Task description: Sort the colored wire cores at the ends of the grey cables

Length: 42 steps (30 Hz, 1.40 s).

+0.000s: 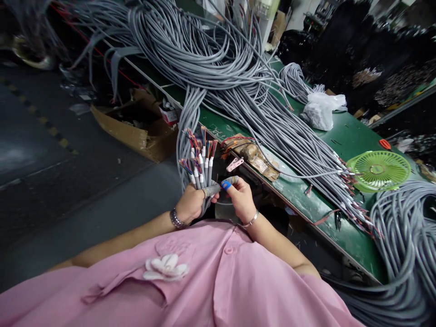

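My left hand (191, 203) is closed around a bundle of grey cables (206, 170) in front of my chest. White sleeves and fanned coloured wires top their upright ends. Grey wrapping covers my left thumb. Close beside it, my right hand (242, 200) pinches thumb against forefinger, with blue tape on the thumb and a grey-yellow wrap on the forefinger. Whatever lies in that pinch is too small to make out. Just beyond, a pink clip (235, 164) sits at the table edge near a lump covered in brown tape (250, 152).
Long grey cables (190, 50) lie heaped across the green table (366, 247). A green fan (379, 170) and a clear plastic bag (320, 111) stand on it. More cables (405, 240) hang at the right. A cardboard box (136, 136) is on the floor at left.
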Motion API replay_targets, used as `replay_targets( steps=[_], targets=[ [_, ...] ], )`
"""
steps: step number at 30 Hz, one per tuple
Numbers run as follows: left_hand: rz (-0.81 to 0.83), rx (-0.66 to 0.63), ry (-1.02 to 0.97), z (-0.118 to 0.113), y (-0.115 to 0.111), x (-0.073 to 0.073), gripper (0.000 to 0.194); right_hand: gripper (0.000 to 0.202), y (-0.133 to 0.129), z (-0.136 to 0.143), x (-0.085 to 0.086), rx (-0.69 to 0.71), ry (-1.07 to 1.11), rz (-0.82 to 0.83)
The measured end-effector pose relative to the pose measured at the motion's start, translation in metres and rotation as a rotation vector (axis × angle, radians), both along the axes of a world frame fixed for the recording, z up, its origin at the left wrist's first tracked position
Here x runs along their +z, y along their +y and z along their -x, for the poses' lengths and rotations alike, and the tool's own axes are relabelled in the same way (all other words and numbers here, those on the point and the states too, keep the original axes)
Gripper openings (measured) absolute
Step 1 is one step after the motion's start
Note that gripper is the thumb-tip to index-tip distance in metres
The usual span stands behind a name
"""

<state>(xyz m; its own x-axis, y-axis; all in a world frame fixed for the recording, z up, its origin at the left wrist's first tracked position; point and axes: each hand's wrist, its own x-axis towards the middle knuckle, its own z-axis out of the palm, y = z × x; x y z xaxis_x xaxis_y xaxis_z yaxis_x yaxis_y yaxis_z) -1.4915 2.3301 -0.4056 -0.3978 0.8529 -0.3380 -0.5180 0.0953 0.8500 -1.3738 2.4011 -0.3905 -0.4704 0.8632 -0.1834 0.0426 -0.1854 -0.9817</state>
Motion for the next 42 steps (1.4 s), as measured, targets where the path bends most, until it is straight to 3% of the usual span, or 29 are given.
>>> replay_targets(
  steps=[13,18,24,33,37,42],
  targets=[
    [0.028,0.046,-0.042,-0.001,0.003,0.004,0.021,0.023,0.005,-0.003,-0.006,-0.101,0.088,0.118],
    [0.016,0.086,-0.037,-0.002,0.003,0.004,0.021,0.035,0.003,-0.008,-0.002,0.067,0.083,0.181],
    [0.017,0.095,-0.047,-0.003,0.005,0.004,0.019,0.029,-0.003,-0.005,-0.001,0.020,0.085,0.141],
    [-0.036,0.081,-0.122,0.001,0.005,0.001,0.013,0.026,-0.011,-0.009,-0.004,0.079,0.146,0.155],
    [-0.042,0.064,-0.143,0.006,0.006,0.005,0.016,0.030,-0.002,-0.014,-0.010,0.081,0.180,0.189],
    [-0.049,-0.029,-0.172,0.015,0.009,0.003,0.017,0.050,0.030,-0.015,-0.017,-0.016,0.223,0.288]
  ],
)
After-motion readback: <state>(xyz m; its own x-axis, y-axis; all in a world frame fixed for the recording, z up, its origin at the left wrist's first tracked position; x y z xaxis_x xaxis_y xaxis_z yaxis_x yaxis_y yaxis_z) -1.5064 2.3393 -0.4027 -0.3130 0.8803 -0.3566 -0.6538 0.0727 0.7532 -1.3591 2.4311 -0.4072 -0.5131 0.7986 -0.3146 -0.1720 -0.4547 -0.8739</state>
